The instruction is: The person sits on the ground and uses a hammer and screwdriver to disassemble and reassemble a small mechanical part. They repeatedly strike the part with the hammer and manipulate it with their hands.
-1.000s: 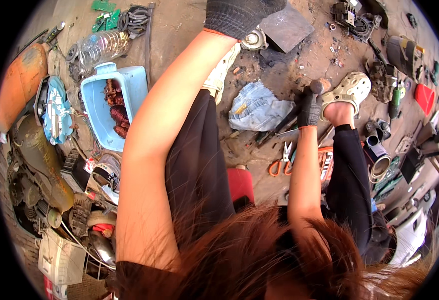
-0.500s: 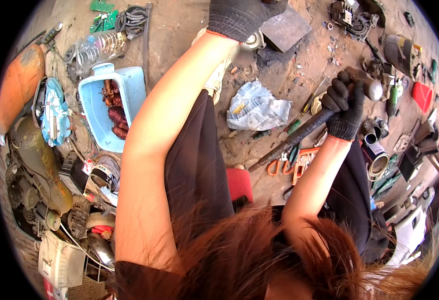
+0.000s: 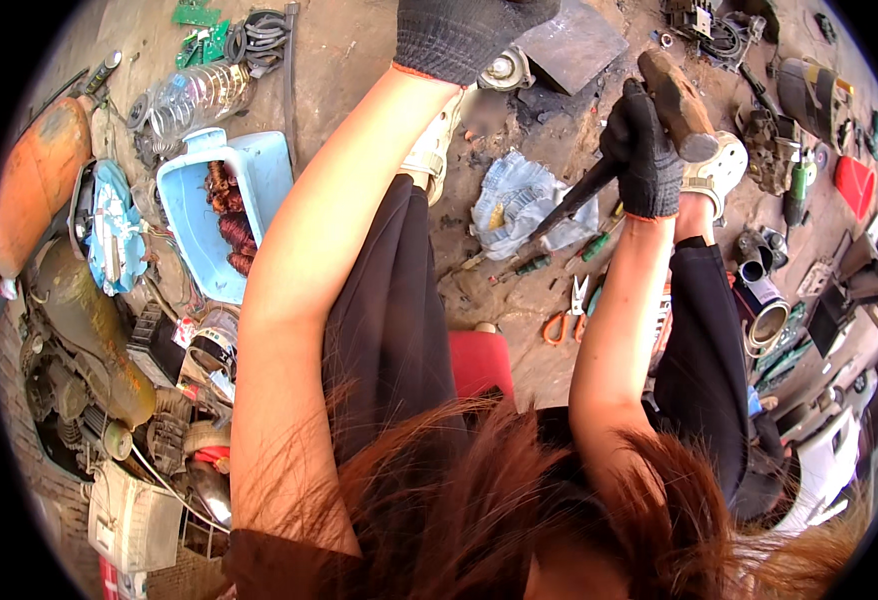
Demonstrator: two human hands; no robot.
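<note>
Hammer (image 3: 679, 105), brown with dark handle (image 3: 584, 193), is grasped by the right hand (image 3: 643, 150); the left hand (image 3: 456, 38) cannot be judged.

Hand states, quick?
Black-gloved left hand: cut off by top edge, grip cannot be told.
Black-gloved right hand: closed, holding a dark-handled hammer with brown metal head.

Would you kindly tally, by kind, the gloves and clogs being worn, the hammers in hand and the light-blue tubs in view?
Black gloves: 2 (left hand, partly cut off by the picture's edge; right hand)
Pale clogs: 2
Hammers: 1, in the right hand
Light-blue tubs: 1
Total: 6
</note>
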